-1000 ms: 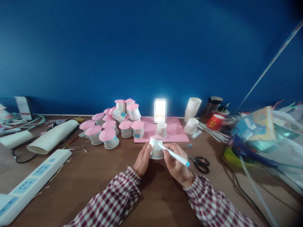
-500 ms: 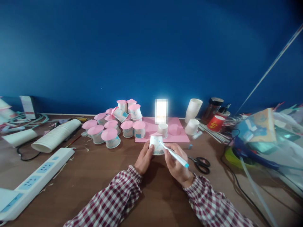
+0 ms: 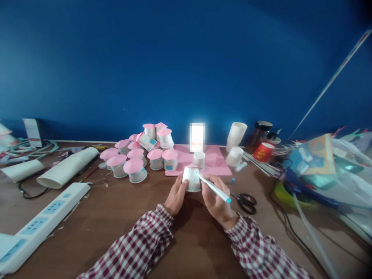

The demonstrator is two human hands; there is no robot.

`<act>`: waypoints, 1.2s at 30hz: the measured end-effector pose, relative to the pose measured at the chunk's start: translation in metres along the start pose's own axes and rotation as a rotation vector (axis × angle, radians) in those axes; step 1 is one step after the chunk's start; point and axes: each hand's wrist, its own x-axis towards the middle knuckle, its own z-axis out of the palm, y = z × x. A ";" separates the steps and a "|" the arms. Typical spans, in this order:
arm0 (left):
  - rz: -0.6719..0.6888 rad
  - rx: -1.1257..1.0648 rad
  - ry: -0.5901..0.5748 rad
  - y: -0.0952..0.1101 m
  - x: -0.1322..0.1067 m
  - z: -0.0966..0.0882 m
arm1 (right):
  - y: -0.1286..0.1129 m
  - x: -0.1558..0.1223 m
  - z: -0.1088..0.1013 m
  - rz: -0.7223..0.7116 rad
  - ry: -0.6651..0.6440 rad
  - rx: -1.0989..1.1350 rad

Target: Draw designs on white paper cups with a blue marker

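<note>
My left hand (image 3: 176, 197) grips a small upturned white paper cup (image 3: 192, 179) with a pink paper top and teal marks on its side. My right hand (image 3: 216, 201) pinches a white marker (image 3: 213, 188) with a teal end cap, its tip touching the cup's right side. Both hands sit above the brown table (image 3: 116, 217), just in front of a pink paper sheet (image 3: 216, 166). Behind and to the left is a pile of several similar pink-topped cups (image 3: 145, 153).
Black scissors (image 3: 247, 202) lie right of my right hand. A white power strip (image 3: 37, 224) and a lying stack of paper cups (image 3: 68, 167) are at left. White cups (image 3: 236, 143), a dark jar (image 3: 260, 133), a red cup (image 3: 263, 152) and cluttered bags and cables (image 3: 319, 174) fill the right.
The cup and both hands have shifted slightly away from me, toward the pink sheet; the marker tip stays on the cup's side.
</note>
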 end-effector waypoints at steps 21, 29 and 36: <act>0.113 0.195 -0.072 0.009 -0.003 0.001 | 0.002 0.002 0.000 -0.055 -0.014 -0.112; 0.108 0.218 -0.081 0.011 -0.004 0.002 | 0.000 0.003 0.000 -0.048 -0.020 -0.120; 0.121 0.214 -0.072 0.010 -0.003 0.002 | 0.002 0.002 0.000 -0.021 -0.006 -0.096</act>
